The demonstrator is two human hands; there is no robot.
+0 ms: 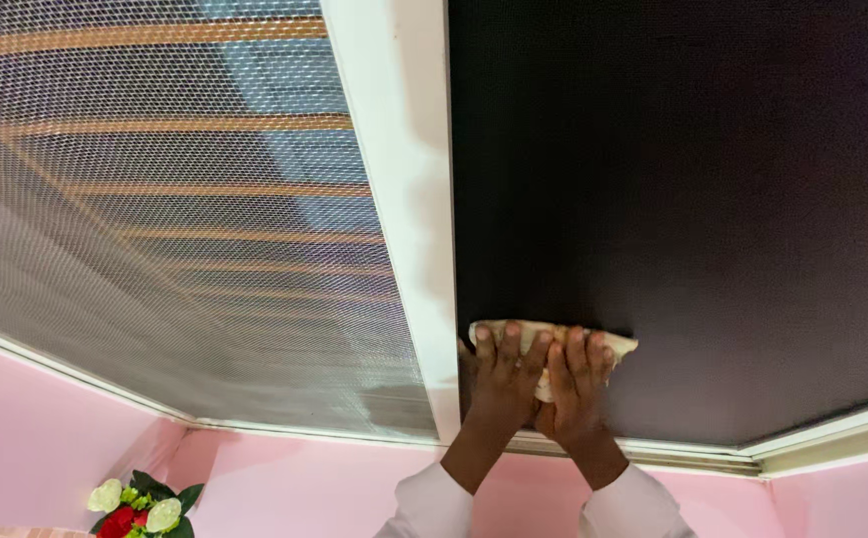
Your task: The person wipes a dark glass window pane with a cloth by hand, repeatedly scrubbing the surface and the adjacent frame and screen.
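Pink wall [285, 483] below; both hands press cloth [552, 339] on dark pane [693, 179].

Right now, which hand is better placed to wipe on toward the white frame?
Probably the left hand: it presses the cloth on the side next to the white frame. The right hand lies farther away.

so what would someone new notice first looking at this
Both hands, the left hand and the right hand, press a pale cloth flat against the dark window pane near its lower edge, right of the white frame post. To the left, a mesh screen shows orange bars behind it. A bunch of red and white flowers sits bottom left against the pink wall.
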